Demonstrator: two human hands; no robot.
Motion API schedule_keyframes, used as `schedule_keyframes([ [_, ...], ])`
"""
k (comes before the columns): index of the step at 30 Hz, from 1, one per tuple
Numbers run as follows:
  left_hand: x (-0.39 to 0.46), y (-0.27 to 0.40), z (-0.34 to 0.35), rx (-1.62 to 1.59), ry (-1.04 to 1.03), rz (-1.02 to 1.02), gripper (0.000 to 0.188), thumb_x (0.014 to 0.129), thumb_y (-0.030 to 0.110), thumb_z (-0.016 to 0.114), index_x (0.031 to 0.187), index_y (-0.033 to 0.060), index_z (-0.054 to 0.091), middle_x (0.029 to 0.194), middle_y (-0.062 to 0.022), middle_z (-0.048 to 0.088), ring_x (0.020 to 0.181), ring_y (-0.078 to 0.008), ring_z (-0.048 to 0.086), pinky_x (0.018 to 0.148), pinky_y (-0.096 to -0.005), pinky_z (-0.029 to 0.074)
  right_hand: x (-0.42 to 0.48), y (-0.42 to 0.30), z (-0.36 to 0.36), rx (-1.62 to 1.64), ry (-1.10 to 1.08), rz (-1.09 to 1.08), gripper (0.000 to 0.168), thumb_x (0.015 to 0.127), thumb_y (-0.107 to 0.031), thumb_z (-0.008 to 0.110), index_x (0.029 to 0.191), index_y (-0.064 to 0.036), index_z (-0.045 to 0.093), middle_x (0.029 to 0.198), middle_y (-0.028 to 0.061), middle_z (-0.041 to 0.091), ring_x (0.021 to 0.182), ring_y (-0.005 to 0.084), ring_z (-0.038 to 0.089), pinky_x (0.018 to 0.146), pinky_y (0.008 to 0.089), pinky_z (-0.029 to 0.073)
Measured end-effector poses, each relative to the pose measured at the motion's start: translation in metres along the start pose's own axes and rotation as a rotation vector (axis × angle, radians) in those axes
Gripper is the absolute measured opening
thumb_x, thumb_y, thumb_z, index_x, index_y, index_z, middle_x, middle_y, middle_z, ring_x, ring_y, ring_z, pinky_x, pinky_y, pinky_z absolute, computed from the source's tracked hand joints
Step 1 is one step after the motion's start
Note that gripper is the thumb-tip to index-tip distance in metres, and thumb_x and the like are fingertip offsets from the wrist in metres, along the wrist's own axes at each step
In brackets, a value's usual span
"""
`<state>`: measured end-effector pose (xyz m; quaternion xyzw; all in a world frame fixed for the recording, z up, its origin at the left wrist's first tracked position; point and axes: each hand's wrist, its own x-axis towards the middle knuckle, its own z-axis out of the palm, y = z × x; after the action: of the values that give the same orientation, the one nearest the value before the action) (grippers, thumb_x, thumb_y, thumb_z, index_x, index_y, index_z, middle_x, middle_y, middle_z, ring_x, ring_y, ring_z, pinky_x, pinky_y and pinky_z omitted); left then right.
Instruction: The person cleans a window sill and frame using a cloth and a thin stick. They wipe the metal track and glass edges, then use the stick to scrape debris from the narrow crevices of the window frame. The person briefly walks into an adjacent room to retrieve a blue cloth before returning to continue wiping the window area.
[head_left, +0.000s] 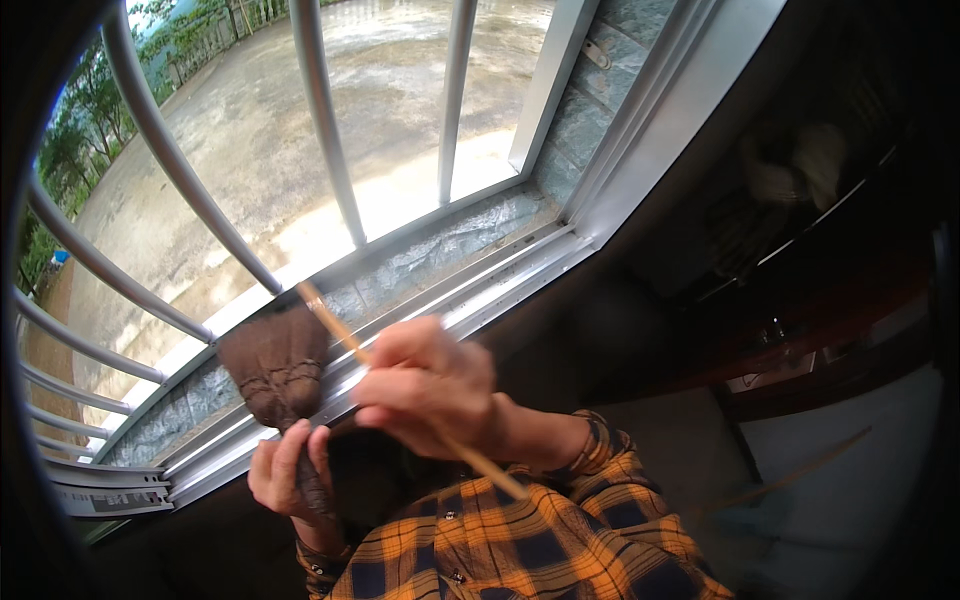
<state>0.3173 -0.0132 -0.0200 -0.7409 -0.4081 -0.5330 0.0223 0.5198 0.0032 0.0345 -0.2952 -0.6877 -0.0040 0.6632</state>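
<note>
My left hand (289, 466) grips the dark handle of a brown fibre hand brush (281, 360). Its wide bristle end fans out over the stone ledge (420, 247), close to the foot of the window bars. A thin wooden stick (484, 469) runs slantwise through my right hand (431, 386), held like a pen. Its far tip lies beside the brush's right edge in the picture; whether they touch, I cannot tell. Below both hands shows my plaid shirt. The aluminium window track (510, 292) passes under the brush and my right hand.
Metal window bars (322, 120) stand beyond the ledge, with a concrete yard (232, 150) and trees outside. A sliding sash end (112, 491) is at the left. In the dim room to the right are a blurred pale object (795, 169) and a thin stick (810, 465).
</note>
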Motion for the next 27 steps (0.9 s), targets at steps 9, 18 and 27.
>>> schedule_keyframes([
  [9,-0.019,0.014,-0.003,-0.405,-0.222,-0.23,0.016,0.087,0.01,0.067,0.093,-0.0042,0.066,0.09,-0.0125,0.068,0.083,-0.0257,0.07,0.071,-0.0332,0.054,-0.047,-0.027,0.039,0.489,-0.293,-0.001,0.029,0.1,-0.034,0.058,0.1,-0.006,0.066,0.117,0.0142,0.057,0.105,0.0298,0.058,0.091,0.0405,0.046],
  [18,-0.038,0.009,-0.002,-1.015,-0.239,-0.492,0.044,0.102,0.04,0.049,0.097,-0.0026,0.061,0.095,-0.0095,0.065,0.086,-0.0159,0.063,0.077,-0.0297,0.05,-0.057,-0.022,0.024,0.41,-0.347,-0.017,0.024,0.079,-0.014,0.073,0.098,-0.005,0.063,0.122,0.0155,0.058,0.118,0.0324,0.059,0.098,0.0444,0.05],
  [27,-0.017,0.021,-0.001,-1.2,-0.111,-0.768,0.043,0.103,0.036,0.049,0.078,0.0021,0.058,0.071,-0.0023,0.058,0.056,-0.0058,0.048,0.049,-0.0212,0.036,-0.048,-0.028,0.017,0.312,-0.345,-0.092,0.046,0.077,-0.007,0.072,0.122,-0.006,0.061,0.136,0.0214,0.053,0.118,0.0359,0.061,0.099,0.0463,0.052],
])
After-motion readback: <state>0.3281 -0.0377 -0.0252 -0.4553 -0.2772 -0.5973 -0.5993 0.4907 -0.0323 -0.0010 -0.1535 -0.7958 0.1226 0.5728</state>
